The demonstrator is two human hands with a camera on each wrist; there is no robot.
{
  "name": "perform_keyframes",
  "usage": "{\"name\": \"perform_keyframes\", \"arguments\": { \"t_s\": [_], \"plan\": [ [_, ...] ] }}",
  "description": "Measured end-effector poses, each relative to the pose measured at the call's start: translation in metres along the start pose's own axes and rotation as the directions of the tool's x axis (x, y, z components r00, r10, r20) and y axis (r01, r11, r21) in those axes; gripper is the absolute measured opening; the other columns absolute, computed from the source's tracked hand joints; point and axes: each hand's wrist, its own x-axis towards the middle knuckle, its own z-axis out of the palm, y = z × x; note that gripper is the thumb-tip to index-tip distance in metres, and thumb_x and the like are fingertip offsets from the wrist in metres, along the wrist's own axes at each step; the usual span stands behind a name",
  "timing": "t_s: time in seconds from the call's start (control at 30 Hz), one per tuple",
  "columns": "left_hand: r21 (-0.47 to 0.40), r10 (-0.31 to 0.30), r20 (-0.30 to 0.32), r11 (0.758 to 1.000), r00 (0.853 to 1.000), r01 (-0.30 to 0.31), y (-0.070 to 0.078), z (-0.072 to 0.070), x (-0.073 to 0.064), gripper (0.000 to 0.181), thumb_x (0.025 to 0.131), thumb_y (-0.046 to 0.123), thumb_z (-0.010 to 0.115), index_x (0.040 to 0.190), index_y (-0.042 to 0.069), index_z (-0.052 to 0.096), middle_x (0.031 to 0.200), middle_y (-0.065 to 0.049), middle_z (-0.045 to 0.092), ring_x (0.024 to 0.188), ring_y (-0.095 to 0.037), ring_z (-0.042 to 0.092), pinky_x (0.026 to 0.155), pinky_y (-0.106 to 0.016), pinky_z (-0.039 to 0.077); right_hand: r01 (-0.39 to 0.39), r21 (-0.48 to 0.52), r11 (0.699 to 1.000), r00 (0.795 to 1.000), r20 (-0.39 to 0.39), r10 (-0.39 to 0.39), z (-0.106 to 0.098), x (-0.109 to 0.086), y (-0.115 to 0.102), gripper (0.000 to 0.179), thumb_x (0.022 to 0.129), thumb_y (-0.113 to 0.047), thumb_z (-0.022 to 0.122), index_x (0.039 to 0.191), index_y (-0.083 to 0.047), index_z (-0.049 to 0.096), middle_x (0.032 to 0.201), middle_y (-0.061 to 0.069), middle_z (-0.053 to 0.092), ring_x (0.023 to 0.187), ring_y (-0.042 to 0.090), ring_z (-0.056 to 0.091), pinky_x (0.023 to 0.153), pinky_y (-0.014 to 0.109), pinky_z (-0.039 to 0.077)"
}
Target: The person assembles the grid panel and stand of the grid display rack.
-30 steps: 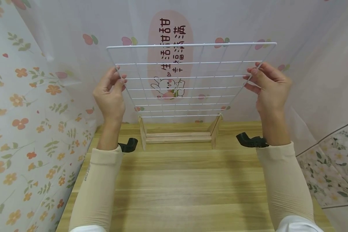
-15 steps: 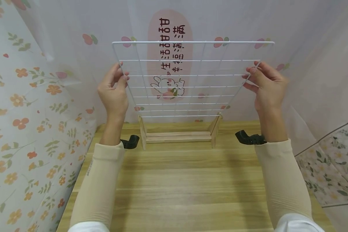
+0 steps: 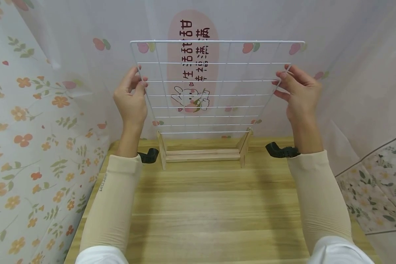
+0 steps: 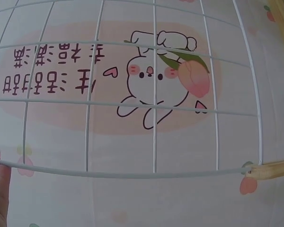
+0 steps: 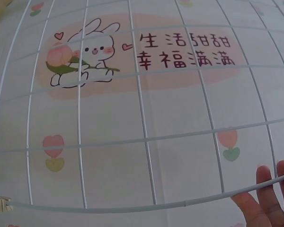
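A white wire grid panel (image 3: 217, 41) stands tilted above a small wooden stand (image 3: 202, 157). Its lower edge meets the tops of the stand's two side pieces; how it sits there is too small to tell. My left hand (image 3: 131, 99) pinches the panel's left side wire between thumb and fingers. On the opposite side wire, my right hand (image 3: 300, 93) holds at about the same height. The left wrist view shows the side wire (image 4: 123, 175) running to a wooden end (image 4: 274, 169). Fingertips (image 5: 265, 189) grip the wire in the right wrist view.
The stand is near the back of a wood-grain table (image 3: 204, 205). Behind it hangs a pale curtain (image 3: 264, 22) with a printed rabbit and lettering. A floral curtain (image 3: 36, 146) borders the left side. Dark wrist mounts (image 3: 282, 150) are on both forearms.
The panel's upper edge has swung away and up, so it looks more upright. Both hands have moved along with it, slightly forward and inward. The stand has stayed in place.
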Motion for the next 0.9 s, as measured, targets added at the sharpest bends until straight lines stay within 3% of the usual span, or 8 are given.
{"name": "perform_keyframes", "arguments": {
  "t_s": [0.53,0.9],
  "plan": [
    [0.081,-0.029,-0.004,0.996,1.0,0.029,-0.006,0.005,0.005,0.034,0.09,-0.008,0.058,0.116,0.009,0.072,0.09,-0.014,0.072,0.074,-0.014,0.064,0.066,-0.016,0.049,0.03,-0.051,0.998,0.999,0.017,-0.029,-0.002,0.002,0.01,0.033,0.081,-0.004,0.077,0.113,-0.004,0.072,0.098,0.012,0.073,0.077,0.025,0.071,0.068,0.036,0.054],
    [0.105,-0.032,0.004,0.994,0.999,0.032,-0.008,0.005,0.005,0.036,0.09,-0.008,0.056,0.118,0.01,0.071,0.092,-0.014,0.072,0.073,-0.008,0.062,0.066,-0.016,0.049,0.01,-0.052,0.999,1.0,0.007,-0.01,-0.003,0.004,0.011,0.037,0.083,-0.002,0.074,0.119,-0.004,0.069,0.101,0.012,0.072,0.078,0.024,0.071,0.068,0.035,0.056]
  ]
}}
